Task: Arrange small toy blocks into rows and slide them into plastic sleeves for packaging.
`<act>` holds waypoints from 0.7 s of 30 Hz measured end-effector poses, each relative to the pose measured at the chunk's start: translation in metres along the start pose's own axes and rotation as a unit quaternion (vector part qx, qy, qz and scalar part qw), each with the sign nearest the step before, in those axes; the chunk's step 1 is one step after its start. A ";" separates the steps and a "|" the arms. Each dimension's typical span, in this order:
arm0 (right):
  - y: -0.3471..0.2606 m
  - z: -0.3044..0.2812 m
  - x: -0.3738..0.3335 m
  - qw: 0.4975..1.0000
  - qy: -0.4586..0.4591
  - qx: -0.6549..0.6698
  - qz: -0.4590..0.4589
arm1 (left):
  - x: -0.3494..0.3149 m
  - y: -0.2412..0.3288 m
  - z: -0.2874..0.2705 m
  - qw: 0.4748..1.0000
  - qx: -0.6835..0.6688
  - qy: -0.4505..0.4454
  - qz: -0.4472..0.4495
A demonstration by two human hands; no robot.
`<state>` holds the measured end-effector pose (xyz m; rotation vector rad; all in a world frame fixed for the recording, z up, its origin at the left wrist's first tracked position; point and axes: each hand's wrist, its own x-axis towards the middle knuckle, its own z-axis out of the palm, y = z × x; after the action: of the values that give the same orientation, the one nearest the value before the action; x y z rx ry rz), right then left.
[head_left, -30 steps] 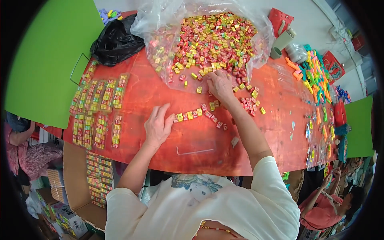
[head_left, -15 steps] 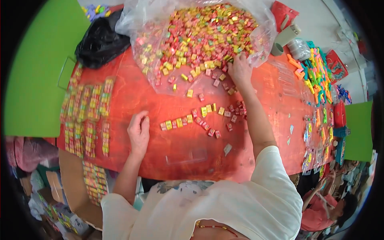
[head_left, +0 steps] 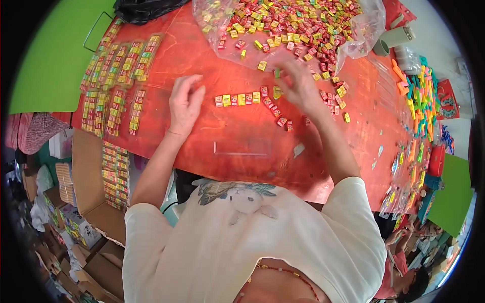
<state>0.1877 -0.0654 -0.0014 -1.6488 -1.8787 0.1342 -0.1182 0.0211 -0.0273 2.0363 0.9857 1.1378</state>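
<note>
On the red table (head_left: 227, 129), several small red and yellow boxes stand side by side in a short row (head_left: 234, 100). From its right end a slanting line of red boxes (head_left: 273, 110) runs toward me. My left hand (head_left: 185, 103) is just left of the row, thumb and fingers apart, holding nothing. Blurred by motion, my right hand (head_left: 298, 87) hovers beyond the slanting line; whether it grips anything is unclear. By its fingertips are a green box (head_left: 277, 73) and a yellow box (head_left: 277, 92). Loose boxes (head_left: 333, 102) lie to its right.
A heap of boxes (head_left: 303, 25) spills from a clear plastic bag (head_left: 371, 22) at the back. Filled strips (head_left: 115, 108) lie left, above an open carton (head_left: 86, 174). A clear plastic tray (head_left: 242, 148) sits near me. Colourful plastic pieces (head_left: 423, 93) and another person (head_left: 404, 272) are at right.
My right hand has come back from the heap's edge toward the row, with more loose boxes now to its right. My left hand's fingers have spread. The whole view has shifted.
</note>
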 end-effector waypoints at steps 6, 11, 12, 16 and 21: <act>-0.033 0.020 -0.007 0.996 -0.091 -0.003 -0.005 | -0.010 0.040 0.030 0.958 0.166 -0.126 0.195; -0.033 0.009 -0.023 0.995 -0.081 -0.058 0.025 | -0.003 0.057 0.062 0.938 0.231 -0.190 0.174; -0.034 0.007 -0.026 0.995 -0.076 -0.064 0.024 | -0.001 0.056 0.067 0.940 0.227 -0.188 0.173; -0.038 0.000 -0.030 0.989 -0.112 -0.087 0.051 | -0.002 0.049 0.076 0.927 0.265 -0.209 0.163; -0.050 0.012 -0.020 0.994 -0.091 -0.054 0.027 | -0.006 0.039 0.072 0.928 0.267 -0.172 0.194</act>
<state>0.1387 -0.0905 0.0046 -1.8151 -2.0062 0.2148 -0.0447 -0.0155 -0.0320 2.8487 0.7867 0.6841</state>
